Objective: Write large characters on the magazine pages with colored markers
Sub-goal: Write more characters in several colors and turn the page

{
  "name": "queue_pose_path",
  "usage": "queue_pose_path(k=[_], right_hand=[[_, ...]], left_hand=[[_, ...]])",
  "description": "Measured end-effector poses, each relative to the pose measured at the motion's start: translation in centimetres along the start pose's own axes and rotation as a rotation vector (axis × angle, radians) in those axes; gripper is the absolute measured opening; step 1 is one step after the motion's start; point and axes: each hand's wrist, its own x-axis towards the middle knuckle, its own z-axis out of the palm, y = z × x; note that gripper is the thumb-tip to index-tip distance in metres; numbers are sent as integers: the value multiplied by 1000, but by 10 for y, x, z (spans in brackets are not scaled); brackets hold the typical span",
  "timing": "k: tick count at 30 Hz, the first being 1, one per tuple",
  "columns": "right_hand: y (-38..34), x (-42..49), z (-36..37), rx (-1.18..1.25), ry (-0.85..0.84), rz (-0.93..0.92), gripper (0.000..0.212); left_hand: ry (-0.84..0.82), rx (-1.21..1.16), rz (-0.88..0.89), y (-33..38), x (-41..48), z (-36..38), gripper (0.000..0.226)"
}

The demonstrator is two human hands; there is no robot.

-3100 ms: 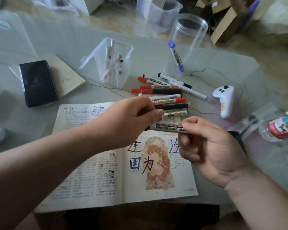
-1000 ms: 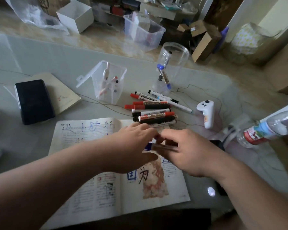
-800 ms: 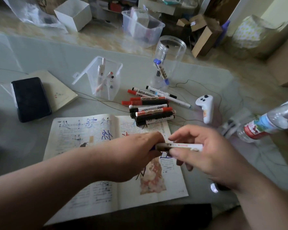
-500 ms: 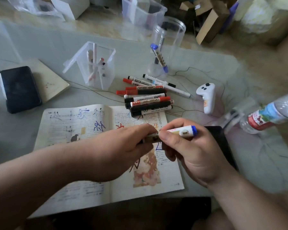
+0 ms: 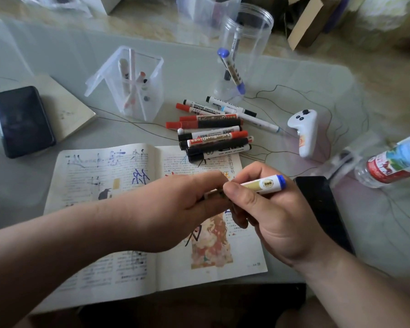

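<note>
An open magazine (image 5: 100, 185) lies on the table in front of me, with large blue, red and black characters written over its print. Above its right page my right hand (image 5: 272, 216) grips the barrel of a white marker with a blue end (image 5: 268, 185). My left hand (image 5: 175, 209) meets it from the left and pinches the marker's other end, which my fingers hide. A pile of red and black whiteboard markers (image 5: 213, 136) lies just beyond the magazine.
A clear square pen holder (image 5: 137, 84) and a clear round jar (image 5: 244, 50) with a blue marker stand behind the pile. A black phone on a notebook (image 5: 21, 119) lies left. A white controller (image 5: 305, 131), a plastic bottle (image 5: 393, 162) and a dark flat device (image 5: 320, 209) sit right.
Both hands have drawn nearer to me over the right page. The marker has turned so its blue end now sticks out past my right hand.
</note>
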Motion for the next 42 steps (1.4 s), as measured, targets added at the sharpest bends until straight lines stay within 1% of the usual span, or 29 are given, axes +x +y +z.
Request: queue_pose_path(k=[2, 5, 7, 9, 11, 12, 13, 15, 17, 19, 21, 22, 23, 25, 26, 27, 29, 30, 32, 34, 35, 37, 39, 40, 42], right_hand=[[2, -1, -1, 34, -8, 12, 22], [2, -2, -3, 48, -24, 5, 29], [2, -2, -5, 55, 13, -8, 24], [3, -1, -8, 110, 109, -26, 15], [5, 1, -14, 141, 255, -32, 16], [6, 2, -17, 114, 308, -33, 18], [8, 1, -20, 62, 328, -36, 19], [12, -2, -22, -76, 272, -36, 12], [16, -6, -21, -219, 153, -9, 3], [19, -10, -19, -368, 44, 34, 11], [21, -11, -17, -489, -40, 69, 7], [21, -11, -16, -532, -66, 87, 4], [23, -11, -14, -581, -65, 101, 5], [26, -10, -12, -661, 0, 89, 17], [29, -9, -12, -648, 40, 65, 26], [31, -10, -12, -582, 80, 43, 34], [31, -10, -10, -339, 182, 46, 50], [30, -10, -8, -212, 248, 71, 55], [25, -7, -6, -2, 385, 135, 56], [21, -4, -8, 93, 475, 165, 57], [21, -3, -9, 117, 478, 173, 58], [20, -3, -13, 166, 396, 202, 54], [21, -6, -14, 157, 271, 225, 40], [23, -6, -15, 99, 228, 219, 35], [30, -9, -15, -113, 203, 200, 31]], left_hand=[[-3, -17, -3, 0, 0, 1, 24], [3, -44, -16, 0, 2, 1, 26], [-36, -45, -40, -1, 2, -2, 33], [-107, -21, -105, -3, 0, -8, 50], [-121, 25, -210, -11, -1, -13, 63], [-95, 74, -255, -17, -1, -15, 62], [-60, 144, -290, -24, 1, -15, 54], [-14, 285, -339, -34, 3, -12, 35], [-22, 357, -358, -40, 6, -9, 37], [-26, 365, -364, -41, 6, -8, 38], [-6, 355, -351, -41, 5, -8, 37], [-2, 356, -341, -42, 5, -7, 37], [1, 362, -333, -45, 5, -5, 38], [7, 370, -326, -48, 5, -3, 40], [9, 371, -323, -48, 5, -2, 42], [11, 368, -317, -48, 5, -2, 43], [25, 351, -301, -45, 3, -3, 41], [35, 343, -293, -44, 2, -4, 37], [54, 344, -285, -42, 0, -5, 28], [46, 356, -290, -41, -3, -5, 25], [35, 354, -294, -41, -4, -5, 25], [24, 347, -296, -38, -5, -6, 25], [29, 360, -287, -37, -4, -6, 24], [30, 371, -281, -37, -4, -5, 22], [18, 389, -279, -38, -3, -5, 17]])
